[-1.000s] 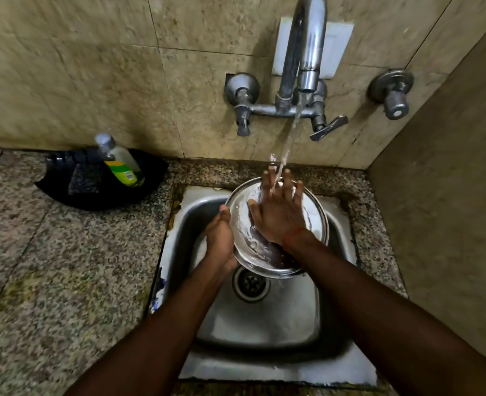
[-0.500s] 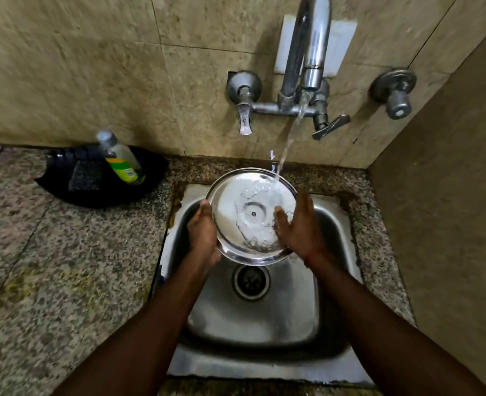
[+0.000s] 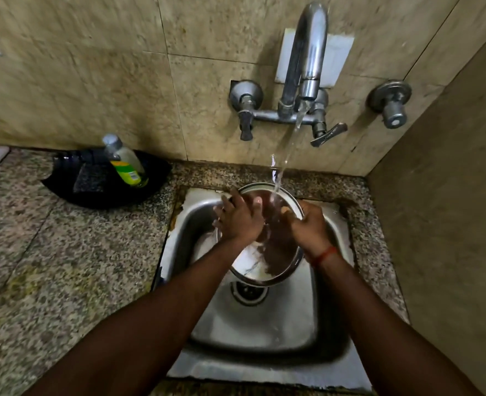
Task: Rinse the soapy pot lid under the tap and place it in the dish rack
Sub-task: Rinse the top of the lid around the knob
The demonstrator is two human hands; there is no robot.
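Both hands hold the round shiny steel pot lid [image 3: 260, 267] tilted over the square steel sink [image 3: 264, 324]: the left hand [image 3: 240, 217] lies spread across its face, and the right hand [image 3: 307, 224] is clasped on its right rim. Water from the curved chrome wall tap [image 3: 307, 52] strikes the lid's upper part. On the speckled granite worktop [image 3: 64, 267], left of the sink, a black tray [image 3: 139, 195] holds a clear soap bottle with a green label [image 3: 126, 162].

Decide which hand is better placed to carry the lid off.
Right, probably. The right hand grips the lid at its rim, while the left hand lies flat across its face under the water.
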